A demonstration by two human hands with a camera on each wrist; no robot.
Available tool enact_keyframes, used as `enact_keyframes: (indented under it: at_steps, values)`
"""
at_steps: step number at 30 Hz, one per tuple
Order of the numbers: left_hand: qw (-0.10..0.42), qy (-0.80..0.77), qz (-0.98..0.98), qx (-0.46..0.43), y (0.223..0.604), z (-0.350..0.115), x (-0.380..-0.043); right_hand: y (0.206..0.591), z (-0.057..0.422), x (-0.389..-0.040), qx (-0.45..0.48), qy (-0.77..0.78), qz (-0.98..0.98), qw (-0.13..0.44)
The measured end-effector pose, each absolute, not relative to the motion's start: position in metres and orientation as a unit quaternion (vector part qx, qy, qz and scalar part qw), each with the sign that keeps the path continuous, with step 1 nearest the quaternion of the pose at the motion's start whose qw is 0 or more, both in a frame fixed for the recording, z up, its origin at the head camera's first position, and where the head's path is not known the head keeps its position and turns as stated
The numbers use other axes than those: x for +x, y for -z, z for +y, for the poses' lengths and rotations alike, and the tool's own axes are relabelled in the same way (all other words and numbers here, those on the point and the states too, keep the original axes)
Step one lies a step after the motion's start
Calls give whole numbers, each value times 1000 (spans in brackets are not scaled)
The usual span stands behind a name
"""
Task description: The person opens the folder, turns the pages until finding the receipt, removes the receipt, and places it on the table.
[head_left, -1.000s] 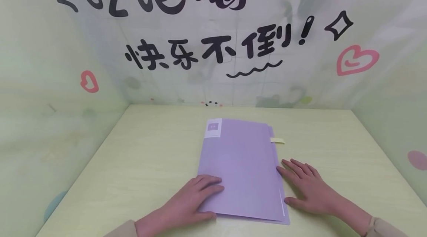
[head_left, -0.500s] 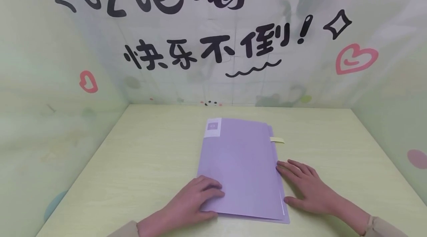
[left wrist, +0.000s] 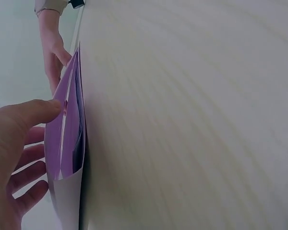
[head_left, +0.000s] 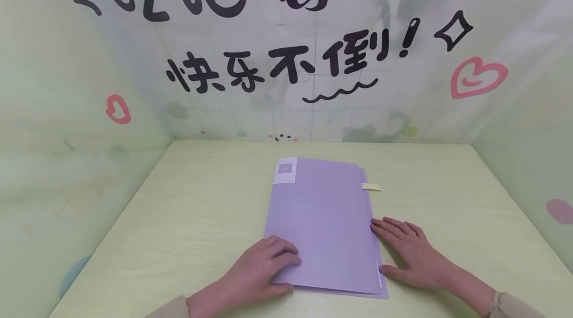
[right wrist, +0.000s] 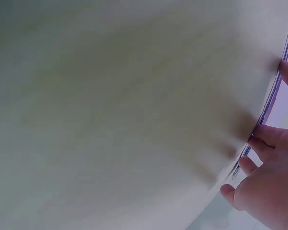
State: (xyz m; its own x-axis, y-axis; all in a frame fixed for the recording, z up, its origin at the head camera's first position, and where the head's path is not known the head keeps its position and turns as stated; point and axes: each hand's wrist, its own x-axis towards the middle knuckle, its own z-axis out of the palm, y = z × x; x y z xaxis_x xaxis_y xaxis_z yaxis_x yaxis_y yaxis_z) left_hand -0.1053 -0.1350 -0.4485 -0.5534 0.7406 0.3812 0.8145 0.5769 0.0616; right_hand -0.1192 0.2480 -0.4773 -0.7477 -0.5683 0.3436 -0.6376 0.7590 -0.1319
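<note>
A purple folder (head_left: 324, 223) lies closed on the table, with a white label (head_left: 285, 170) at its upper left corner and a pale yellow tab (head_left: 371, 187) sticking out of its right side. My left hand (head_left: 257, 270) rests on the folder's lower left corner, fingers relaxed on the cover and thumb at the bottom edge. Seen from the left wrist, sheets show between the covers of the folder (left wrist: 69, 124). My right hand (head_left: 414, 256) touches the folder's right edge with its fingertips and thumb, fingers fairly straight; the right wrist view shows this hand (right wrist: 273, 177) along that edge.
The pale wood-grain table (head_left: 197, 198) extends on both sides of the folder. A printed cloth wall (head_left: 237, 114) with large dark characters and pink hearts stands behind it, and further cloth walls close off the left and right.
My right fingertips have come in to the folder's right edge. The left fingers have shifted slightly on the cover. The folder lies in nearly the same place.
</note>
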Motion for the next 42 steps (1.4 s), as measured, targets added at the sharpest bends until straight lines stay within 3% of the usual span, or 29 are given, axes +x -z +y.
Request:
enact_keyframes:
  at_steps: [11,18,29,38,42]
  values:
    - [191,151,-863,-442,447,-135,-103,475,247,-119,322,-120,-929,137]
    - [256,131,-838,-463,445,-140,-98,474,246,-120,322,-117,-930,132]
    - [303,199,-814,-455,446,-149,-93,475,246,-122,328,-110,-928,136]
    - [309,245,-816,-422,449,-156,-87,473,245,-121,325,-115,-929,135]
    - [274,305,-820,-400,449,-160,-82,473,244,-120,323,-117,-930,132]
